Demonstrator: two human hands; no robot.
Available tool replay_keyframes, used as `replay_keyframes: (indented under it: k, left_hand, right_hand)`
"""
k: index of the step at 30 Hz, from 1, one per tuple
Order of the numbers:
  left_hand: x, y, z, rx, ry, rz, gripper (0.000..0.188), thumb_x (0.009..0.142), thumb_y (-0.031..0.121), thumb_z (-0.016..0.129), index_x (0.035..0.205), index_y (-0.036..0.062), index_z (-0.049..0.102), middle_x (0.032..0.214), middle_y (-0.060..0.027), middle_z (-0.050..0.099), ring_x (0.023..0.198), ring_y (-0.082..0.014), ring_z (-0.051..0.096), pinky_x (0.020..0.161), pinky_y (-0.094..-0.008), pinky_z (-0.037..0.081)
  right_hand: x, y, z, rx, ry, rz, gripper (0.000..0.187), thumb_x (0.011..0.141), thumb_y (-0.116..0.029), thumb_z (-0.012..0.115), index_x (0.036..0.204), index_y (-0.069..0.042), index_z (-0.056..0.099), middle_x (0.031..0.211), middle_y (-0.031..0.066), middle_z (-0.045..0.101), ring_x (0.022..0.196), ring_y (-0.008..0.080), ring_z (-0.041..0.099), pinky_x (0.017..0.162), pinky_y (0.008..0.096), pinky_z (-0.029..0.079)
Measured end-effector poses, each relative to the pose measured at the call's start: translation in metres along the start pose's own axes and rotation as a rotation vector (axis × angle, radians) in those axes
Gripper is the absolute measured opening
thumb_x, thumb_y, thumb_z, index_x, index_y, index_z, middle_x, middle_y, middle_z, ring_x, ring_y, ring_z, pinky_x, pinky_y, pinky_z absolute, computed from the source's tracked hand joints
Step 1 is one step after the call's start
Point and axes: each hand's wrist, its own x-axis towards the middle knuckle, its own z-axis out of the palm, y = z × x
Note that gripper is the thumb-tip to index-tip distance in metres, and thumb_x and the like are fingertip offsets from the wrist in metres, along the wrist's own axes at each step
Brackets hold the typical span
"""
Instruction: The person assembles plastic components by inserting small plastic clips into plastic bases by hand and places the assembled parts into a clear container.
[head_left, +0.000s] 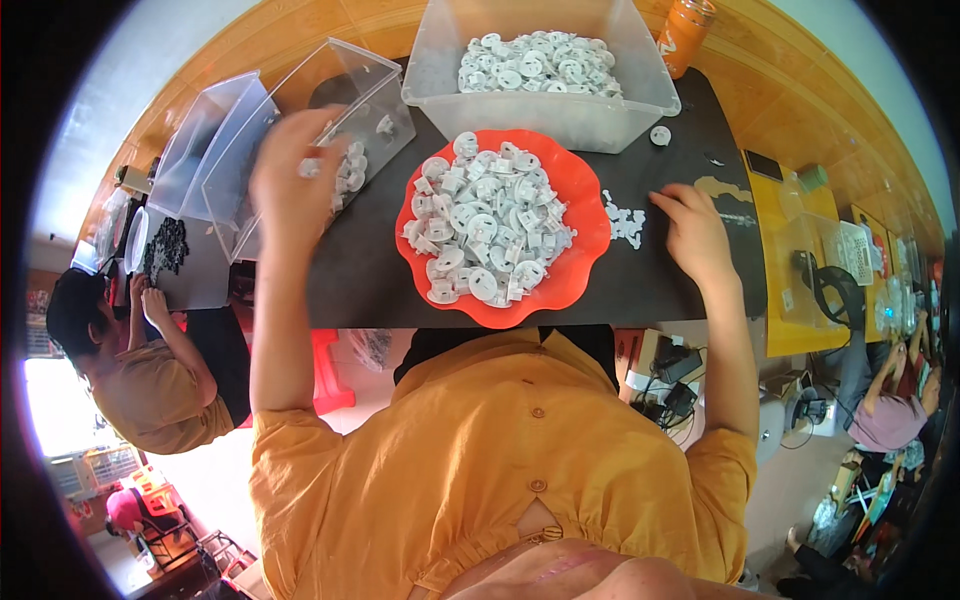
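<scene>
My left hand (295, 175), smeared by motion, is over a clear plastic bin (385, 85) at the left. White round plastic parts (350, 170) lie in that bin, and one shows right by my fingers; whether I hold it I cannot tell. My right hand (695, 235) hovers low over the dark table at the right, fingers apart, with nothing visible in it. Beside it is a small pile of flat white pieces (626, 222). Between my hands, a red scalloped bowl (585, 245) is heaped with white plastic parts (485, 225).
Behind the bowl stands a large translucent tub (540, 118) of similar parts. An orange bottle (685, 38) is at its right, with one loose white part (660, 136) nearby. Another clear bin (200, 150) stands far left. A phone (763, 165) lies right. Other people work at both sides.
</scene>
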Motion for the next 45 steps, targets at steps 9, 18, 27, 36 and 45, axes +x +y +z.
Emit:
replay_keyframes:
  k: [9,18,27,36,45]
  left_hand:
    - [0.005,0.012,0.105,0.145,-0.499,0.193,0.019,0.093,0.015,0.057,0.102,0.0045,0.071,0.103,-0.0138,0.070,0.099,-0.0340,0.065,0.084,-0.0433,0.053]
    - [0.016,0.017,0.106,-0.021,-0.394,0.216,0.022,0.090,0.008,0.059,0.109,0.0093,0.072,0.103,-0.0141,0.069,0.096,-0.0297,0.067,0.083,-0.0406,0.053]
    - [-0.004,0.040,0.060,-1.360,-0.434,-0.780,0.029,0.098,0.007,0.056,0.126,-0.0029,0.061,0.115,-0.0085,0.067,0.099,-0.0166,0.067,0.092,-0.0252,0.054]
    - [-0.034,0.051,0.069,-1.509,-0.538,-0.646,0.045,0.097,0.007,0.058,0.139,-0.0060,0.047,0.135,-0.0182,0.056,0.114,-0.0260,0.063,0.101,-0.0317,0.052]
    - [-0.052,0.076,0.062,-1.897,-0.582,-0.875,0.043,0.103,0.016,0.052,0.139,-0.0065,0.045,0.136,-0.0228,0.054,0.111,-0.0254,0.064,0.094,-0.0287,0.056]
  right_hand:
    - [-0.076,-0.050,-0.037,0.163,0.039,-0.033,0.029,0.076,-0.014,0.077,0.101,-0.002,0.072,0.107,0.0101,0.064,0.103,0.0342,0.059,0.091,0.0437,0.049]
    - [-0.074,-0.081,-0.006,0.372,0.142,-0.038,0.021,0.078,-0.009,0.075,0.098,-0.007,0.072,0.094,0.0068,0.065,0.091,0.0286,0.061,0.080,0.0378,0.050]
    - [-0.066,-0.076,0.001,0.410,0.058,-0.075,0.011,0.081,-0.009,0.073,0.091,-0.006,0.071,0.087,0.0088,0.065,0.085,0.0293,0.061,0.074,0.0386,0.051]
    - [-0.073,-0.103,-0.005,0.177,0.008,0.020,0.018,0.080,-0.002,0.066,0.098,-0.006,0.071,0.092,0.0091,0.064,0.086,0.0295,0.063,0.076,0.0386,0.053]
    - [-0.080,-0.100,-0.008,0.218,0.117,0.017,0.025,0.077,-0.010,0.077,0.100,-0.004,0.070,0.093,0.0084,0.063,0.085,0.0298,0.062,0.075,0.0389,0.053]
